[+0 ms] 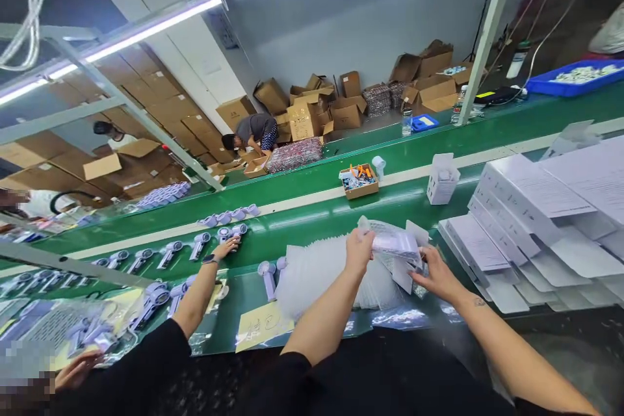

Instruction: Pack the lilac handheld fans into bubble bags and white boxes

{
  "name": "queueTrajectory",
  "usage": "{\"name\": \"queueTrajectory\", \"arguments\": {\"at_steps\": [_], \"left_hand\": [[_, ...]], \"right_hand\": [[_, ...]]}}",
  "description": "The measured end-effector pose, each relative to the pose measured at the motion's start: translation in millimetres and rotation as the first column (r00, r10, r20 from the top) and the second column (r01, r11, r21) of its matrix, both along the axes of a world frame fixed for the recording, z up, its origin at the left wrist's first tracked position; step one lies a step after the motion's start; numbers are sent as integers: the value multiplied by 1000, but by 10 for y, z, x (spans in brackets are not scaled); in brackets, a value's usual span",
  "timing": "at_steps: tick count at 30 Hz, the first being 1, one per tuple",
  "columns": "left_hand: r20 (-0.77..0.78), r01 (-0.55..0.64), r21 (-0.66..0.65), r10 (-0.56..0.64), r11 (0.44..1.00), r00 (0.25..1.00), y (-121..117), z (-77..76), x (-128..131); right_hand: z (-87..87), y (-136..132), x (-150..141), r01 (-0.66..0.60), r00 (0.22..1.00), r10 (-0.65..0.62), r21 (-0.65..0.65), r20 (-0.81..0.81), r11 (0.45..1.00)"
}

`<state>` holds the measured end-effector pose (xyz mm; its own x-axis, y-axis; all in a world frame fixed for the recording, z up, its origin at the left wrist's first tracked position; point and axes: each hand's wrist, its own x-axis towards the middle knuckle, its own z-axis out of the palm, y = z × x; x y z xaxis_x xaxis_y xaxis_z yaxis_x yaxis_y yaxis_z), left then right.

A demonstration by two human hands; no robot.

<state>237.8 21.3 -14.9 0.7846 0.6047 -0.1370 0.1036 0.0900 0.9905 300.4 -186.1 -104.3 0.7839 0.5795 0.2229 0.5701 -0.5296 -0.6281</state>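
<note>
A clear bubble bag [390, 239] with a lavender item inside is pinched at its left end by my left hand [359, 252], closed on it. My right hand [439, 276] is closed on a small white box [402, 274] with open flaps, at the bag's right end. How far the bag reaches into the box is hard to make out. Beneath both hands lies a row of stacked clear bubble bags [316, 273]. A lavender handheld device [267, 279] with a round head stands at the left end of that row.
Flat white boxes [531, 208] are piled at right, near an upright white box [442, 181]. A small carton [361, 183] of orange and blue parts stands ahead. A co-worker's hand [227, 247] touches lavender devices on the green conveyor [292, 224]. A marked cardboard piece [260, 325] lies at left.
</note>
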Motion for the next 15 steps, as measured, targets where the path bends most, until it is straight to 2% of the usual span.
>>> {"name": "queueTrajectory", "arguments": {"at_steps": [1,2,3,4,5,6,7,8,9,11,13,15], "left_hand": [[-16,-22,176,25,984,1000,-18,16,22],[-22,-16,371,26,928,999,-47,37,38],[-30,28,565,-13,824,999,-92,58,54],[-59,104,730,-89,675,994,-154,77,74],[-120,198,843,-184,500,976,-228,91,103],[-209,292,898,-267,327,941,-309,99,141],[-301,370,910,-313,188,901,-389,101,188],[-382,431,897,-317,100,868,-458,99,238],[-448,484,873,-298,58,843,-513,93,284],[-546,581,811,-279,60,790,-573,72,325],[-592,647,760,-339,67,731,-584,30,261],[-576,640,768,-413,23,706,-588,-50,114]], "right_hand": [[-7,18,-4,-30,999,31,40,-30,999],[-15,35,-7,-69,995,75,82,-62,994],[-25,50,-8,-103,989,114,116,-92,988],[-37,64,-7,-108,986,124,137,-115,985],[-49,77,-3,-109,982,129,150,-134,983],[-60,87,4,-111,980,136,161,-149,981],[-71,93,13,-115,977,144,174,-160,978],[-83,92,24,-121,973,154,188,-172,975],[-95,84,35,-131,968,169,199,-188,971],[-134,41,51,-118,953,173,221,-250,968],[-202,-38,51,-34,929,124,254,-350,967],[-305,-131,40,59,890,77,280,-450,958]]}}
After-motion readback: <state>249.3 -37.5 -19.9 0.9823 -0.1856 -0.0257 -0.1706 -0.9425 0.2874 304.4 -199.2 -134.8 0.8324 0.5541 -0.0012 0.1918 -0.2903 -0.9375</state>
